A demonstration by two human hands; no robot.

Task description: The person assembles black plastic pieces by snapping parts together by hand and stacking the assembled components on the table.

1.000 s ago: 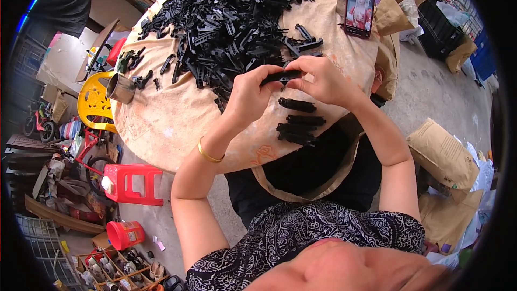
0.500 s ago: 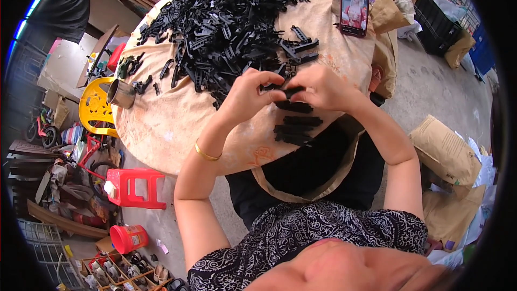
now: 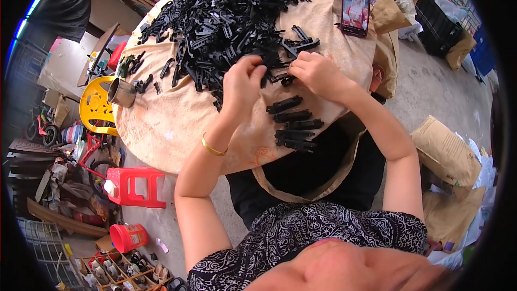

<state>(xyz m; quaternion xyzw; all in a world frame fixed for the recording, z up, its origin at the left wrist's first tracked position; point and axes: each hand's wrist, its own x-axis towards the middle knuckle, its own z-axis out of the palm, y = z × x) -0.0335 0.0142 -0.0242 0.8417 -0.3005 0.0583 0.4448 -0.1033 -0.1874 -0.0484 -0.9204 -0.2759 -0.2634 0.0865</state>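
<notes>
A large heap of slim black plastic clip-like parts [image 3: 215,27] covers the far side of a cloth-covered round table [image 3: 172,140]. My left hand [image 3: 244,82] is at the heap's near edge, fingers curled in among the parts; what they hold is hard to make out. To its right, my right hand [image 3: 319,76] is closed, its fingertips on a small black plastic part [image 3: 285,79]. Nearer to me lies a short row of long black parts [image 3: 297,125], side by side by the table edge. One more long black part [image 3: 284,104] sits just beyond that row.
A phone [image 3: 355,8] leans upright against a metal can at the far right. Another metal can [image 3: 121,93] stands at the table's left edge. An open brown bag [image 3: 344,164] hangs at my lap. A red stool [image 3: 135,187] and yellow chair [image 3: 97,106] are left.
My hands were together over a black part and have moved apart. The left went to the heap, the right slightly up. A long black part now lies uncovered beyond the row.
</notes>
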